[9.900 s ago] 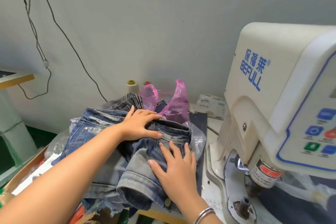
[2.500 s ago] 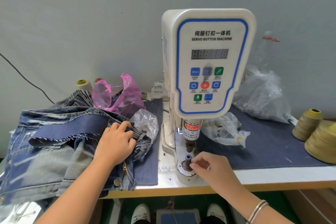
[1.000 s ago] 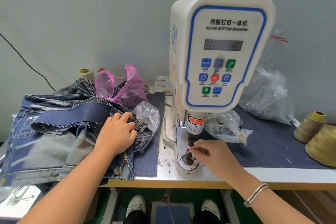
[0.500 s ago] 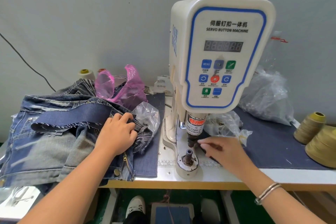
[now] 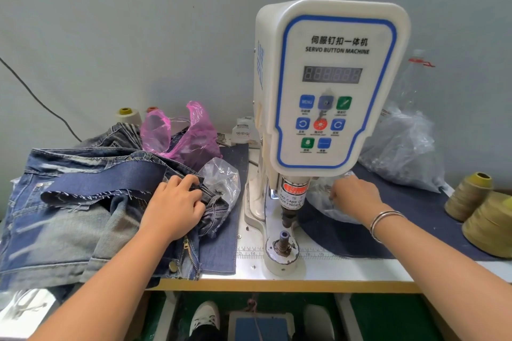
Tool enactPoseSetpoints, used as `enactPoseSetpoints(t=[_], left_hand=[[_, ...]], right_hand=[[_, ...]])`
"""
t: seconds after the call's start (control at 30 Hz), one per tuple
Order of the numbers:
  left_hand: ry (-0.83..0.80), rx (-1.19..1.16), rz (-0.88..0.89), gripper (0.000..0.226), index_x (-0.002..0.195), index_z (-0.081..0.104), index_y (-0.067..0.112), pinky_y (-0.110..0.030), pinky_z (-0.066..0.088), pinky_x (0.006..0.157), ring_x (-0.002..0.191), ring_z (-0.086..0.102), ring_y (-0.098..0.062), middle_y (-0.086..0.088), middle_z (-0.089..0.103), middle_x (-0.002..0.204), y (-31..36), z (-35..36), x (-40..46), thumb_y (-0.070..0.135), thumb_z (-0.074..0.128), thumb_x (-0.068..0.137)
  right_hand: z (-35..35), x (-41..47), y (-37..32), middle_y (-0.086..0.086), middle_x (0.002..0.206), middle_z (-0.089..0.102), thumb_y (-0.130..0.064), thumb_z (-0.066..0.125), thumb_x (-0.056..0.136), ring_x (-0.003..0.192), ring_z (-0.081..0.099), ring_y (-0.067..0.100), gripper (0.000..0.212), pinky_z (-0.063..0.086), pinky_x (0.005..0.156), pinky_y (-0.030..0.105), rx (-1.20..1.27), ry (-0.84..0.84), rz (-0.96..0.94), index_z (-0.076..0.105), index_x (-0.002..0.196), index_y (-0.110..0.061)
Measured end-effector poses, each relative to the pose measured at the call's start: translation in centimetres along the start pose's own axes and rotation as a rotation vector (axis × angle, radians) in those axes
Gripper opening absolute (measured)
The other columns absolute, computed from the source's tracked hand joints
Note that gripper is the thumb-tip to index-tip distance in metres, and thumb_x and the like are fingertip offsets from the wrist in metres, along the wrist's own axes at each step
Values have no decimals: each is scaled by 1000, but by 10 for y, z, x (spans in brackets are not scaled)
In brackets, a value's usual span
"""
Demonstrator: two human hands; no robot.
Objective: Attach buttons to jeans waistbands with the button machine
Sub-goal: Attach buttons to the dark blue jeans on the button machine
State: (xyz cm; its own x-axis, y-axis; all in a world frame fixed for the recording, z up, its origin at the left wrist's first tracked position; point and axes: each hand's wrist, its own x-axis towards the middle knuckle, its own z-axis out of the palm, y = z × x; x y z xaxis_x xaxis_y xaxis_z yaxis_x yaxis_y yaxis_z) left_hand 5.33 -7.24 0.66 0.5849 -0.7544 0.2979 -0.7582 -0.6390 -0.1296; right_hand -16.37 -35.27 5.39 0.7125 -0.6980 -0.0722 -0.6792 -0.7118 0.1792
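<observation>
The jeans lie heaped on the left end of the table, just beside the servo button machine, and they look like heavy, floppy denim: soft enough to bunch, thick and stiffer along the waistband, which I'd judge the best place to take hold, close to the fly where the zipper and an already set button show. The left hand sits on that bunched waistband with its fingers curled into the folds, gripping the cloth. The right hand is off to the right of the machine's head, at the small clear plastic bag lying on the dark blue mat; its fingers are bent down into the bag, probably after a button, but I can't tell from here whether they have pinched anything. The lower die post stands bare-looking under the punch, with no cloth over it. Half a second ago that right hand was nearer the die, just beside the punch; now it has gone back and rightward into the bag, while the left hand has not shifted on the jeans. A foot pedal waits below between the shoes.
</observation>
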Motion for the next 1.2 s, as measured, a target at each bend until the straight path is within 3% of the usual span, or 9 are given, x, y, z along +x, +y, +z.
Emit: enactPoseSetpoints(t=[0.23, 0.4, 0.5, 0.6, 0.77, 0.87, 0.93, 1.07, 1.2], left_hand=[[20, -22, 5, 50, 96, 68, 24, -35, 36, 86, 109, 45, -20, 8, 48, 135, 0, -1, -1, 40, 22, 87], [17, -15, -14, 29, 98, 66, 27, -34, 36, 88, 110, 45, -19, 11, 47, 135, 0, 2, 0, 36, 38, 94], [57, -189, -101, 16, 98, 65, 24, -38, 35, 92, 114, 45, -23, 8, 54, 128, 13, -1, 0, 24, 52, 88], [172, -456, -117, 21, 98, 65, 21, -42, 29, 98, 121, 37, -21, 7, 56, 119, 48, -9, -3, 10, 58, 82], [156, -849, 45, 22, 86, 53, 31, -26, 34, 87, 98, 42, -4, 15, 52, 96, 121, -19, -24, 9, 54, 87], [56, -1122, -22, 32, 78, 48, 38, -11, 35, 69, 77, 47, 6, 18, 51, 80, 141, -20, -31, 9, 56, 90], [-78, -1302, -110, 26, 80, 56, 35, -9, 37, 59, 64, 48, 5, 14, 55, 72, 147, -22, -31, 13, 55, 93], [-213, -1346, -191, 13, 99, 64, 22, -31, 53, 77, 85, 63, -17, -3, 68, 90, 152, -22, -27, 18, 52, 97], [-248, -1390, -221, 18, 98, 67, 20, -42, 51, 91, 95, 65, -17, -1, 71, 94, 150, -17, -30, 17, 49, 98]], right_hand=[[19, 3, -3, 1, 101, 62, -25, 46, 96, 86, 56, 24, 25, 43, 76, 32, 7, -60, 23, 69, 104, -25], [27, 9, -7, 2, 96, 61, -24, 52, 94, 84, 58, 26, 19, 46, 74, 32, -14, -46, 55, 70, 101, -21], [36, 12, -9, 2, 104, 65, -22, 55, 93, 95, 64, 25, 18, 47, 73, 31, -59, 1, 52, 68, 104, -20], [43, 10, -8, -1, 103, 66, -24, 53, 94, 95, 64, 22, 16, 40, 67, 29, -89, 82, 19, 66, 105, -23], [46, 3, 3, -2, 81, 60, -23, 47, 93, 75, 59, 23, 18, 40, 64, 27, 91, 211, 20, 65, 92, -25], [47, -11, 5, 1, 89, 70, -31, 52, 94, 82, 63, 26, 17, 44, 65, 30, 372, 379, 0, 68, 98, -28], [48, -20, -3, 1, 89, 72, -31, 56, 93, 83, 65, 26, 16, 44, 66, 31, 474, 485, -52, 71, 99, -26], [47, -12, -5, 2, 85, 71, -29, 51, 95, 73, 60, 24, 21, 36, 64, 29, 223, 439, -53, 70, 90, -25], [44, 1, 3, 1, 77, 65, -25, 47, 93, 69, 56, 24, 25, 34, 60, 27, 192, 251, 12, 66, 76, -22]])
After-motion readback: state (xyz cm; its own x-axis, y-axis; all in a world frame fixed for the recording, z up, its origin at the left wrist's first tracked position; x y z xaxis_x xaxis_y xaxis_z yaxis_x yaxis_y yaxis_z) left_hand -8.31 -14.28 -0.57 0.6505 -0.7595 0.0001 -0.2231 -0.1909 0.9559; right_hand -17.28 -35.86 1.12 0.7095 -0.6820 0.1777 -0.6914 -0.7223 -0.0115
